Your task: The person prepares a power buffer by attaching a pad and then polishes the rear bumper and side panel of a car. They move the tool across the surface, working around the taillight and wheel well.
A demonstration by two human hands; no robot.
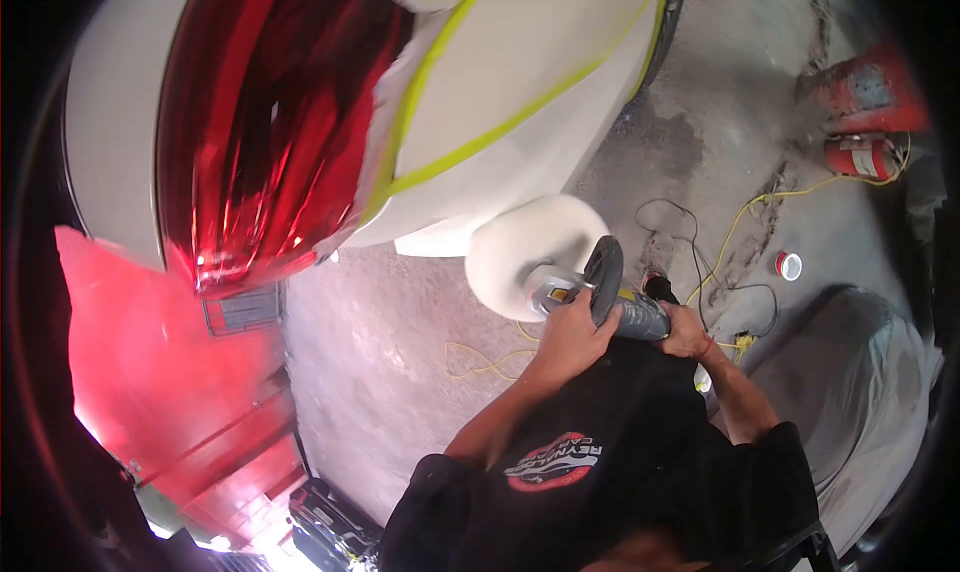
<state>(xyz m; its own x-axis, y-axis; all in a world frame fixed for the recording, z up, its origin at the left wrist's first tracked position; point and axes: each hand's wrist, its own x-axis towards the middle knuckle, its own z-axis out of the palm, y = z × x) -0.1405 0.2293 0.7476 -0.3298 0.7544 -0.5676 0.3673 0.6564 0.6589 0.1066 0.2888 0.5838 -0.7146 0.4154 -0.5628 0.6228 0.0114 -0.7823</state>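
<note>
Head view shows a polisher [641, 318] in front of the person's black shirt [650, 412], its round white pad [505, 255] at the lower edge of a pale car panel [475, 200]. Whether the pad touches the panel cannot be told. The left hand [572, 340] wraps the dark front handle [604, 264], close behind the pad, a spot that likely gives control over its tilt. The right hand [686, 330] closes around the rear of the tool, presumably to carry weight and resist twisting. Both grips are narrow, closed on the same tool, and the hands sit apart along its body, which should steady it better than one hand could.

Yellow-green tape [482, 144] crosses the panel and also runs beside the red tail light [275, 122], probably marking off or shielding edges. A yellow cord [742, 217] and a dark cord [690, 222] lie on the concrete floor [370, 342], to the right of the pad. Farther right are a small round container [789, 266] and a red bucket [858, 159].
</note>
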